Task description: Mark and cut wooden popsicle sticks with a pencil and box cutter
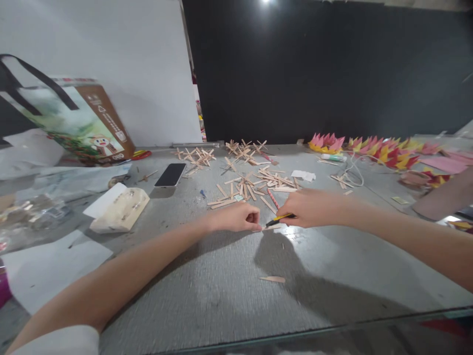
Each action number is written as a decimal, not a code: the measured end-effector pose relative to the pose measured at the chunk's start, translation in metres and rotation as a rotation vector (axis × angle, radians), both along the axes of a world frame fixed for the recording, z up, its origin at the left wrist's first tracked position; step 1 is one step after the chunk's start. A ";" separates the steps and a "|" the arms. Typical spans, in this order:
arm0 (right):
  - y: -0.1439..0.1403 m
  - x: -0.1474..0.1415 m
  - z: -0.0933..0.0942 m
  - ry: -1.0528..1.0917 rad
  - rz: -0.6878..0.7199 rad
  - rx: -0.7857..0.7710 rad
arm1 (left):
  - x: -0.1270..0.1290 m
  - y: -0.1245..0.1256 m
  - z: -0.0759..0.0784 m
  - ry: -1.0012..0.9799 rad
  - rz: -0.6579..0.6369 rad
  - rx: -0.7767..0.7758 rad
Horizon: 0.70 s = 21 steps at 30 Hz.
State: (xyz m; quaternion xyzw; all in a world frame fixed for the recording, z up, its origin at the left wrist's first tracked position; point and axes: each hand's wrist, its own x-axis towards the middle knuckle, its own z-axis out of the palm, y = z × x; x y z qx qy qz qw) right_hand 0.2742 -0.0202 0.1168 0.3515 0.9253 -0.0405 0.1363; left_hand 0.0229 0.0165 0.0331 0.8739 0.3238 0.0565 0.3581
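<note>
Knife (280, 218): I'm seeing yellow with a black tip — pinched in my right hand (314, 208).
Sticks (254, 185): showing pale, natural wood, like the sliver under my left hand (238, 217).
Table (229, 291): reading as grey, finely speckled.
Phone (170, 174): lying glossy black.
Paper shapes (377, 150): glowing pink, yellow and red — in zigzag points.
Bag (79, 121): showing brown sides, a green and white print, black straps.
Back panel (325, 69): looking flat black beside the white wall (111, 49).
</note>
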 end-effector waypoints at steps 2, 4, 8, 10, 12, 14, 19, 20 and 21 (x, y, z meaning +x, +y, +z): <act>0.000 -0.013 0.007 -0.091 0.046 0.060 | -0.001 0.002 -0.002 -0.007 -0.017 0.003; 0.001 -0.025 0.012 -0.174 0.096 0.113 | -0.003 0.007 -0.004 -0.024 -0.056 -0.008; 0.002 -0.046 0.017 -0.269 0.146 0.164 | -0.011 0.024 -0.010 -0.096 -0.047 -0.052; 0.004 -0.052 0.018 -0.275 0.147 0.157 | -0.015 0.030 -0.013 -0.194 0.025 -0.123; 0.007 -0.056 0.019 -0.257 0.148 0.124 | -0.016 0.033 -0.015 -0.267 0.068 -0.179; 0.010 -0.058 0.020 -0.239 0.143 0.089 | -0.015 0.033 -0.017 -0.284 0.085 -0.199; 0.008 -0.057 0.022 -0.256 0.126 0.097 | -0.013 0.030 -0.018 -0.308 0.090 -0.200; 0.008 -0.056 0.022 -0.256 0.132 0.104 | -0.013 0.031 -0.019 -0.316 0.091 -0.201; 0.007 -0.056 0.022 -0.251 0.138 0.111 | -0.013 0.031 -0.021 -0.321 0.090 -0.202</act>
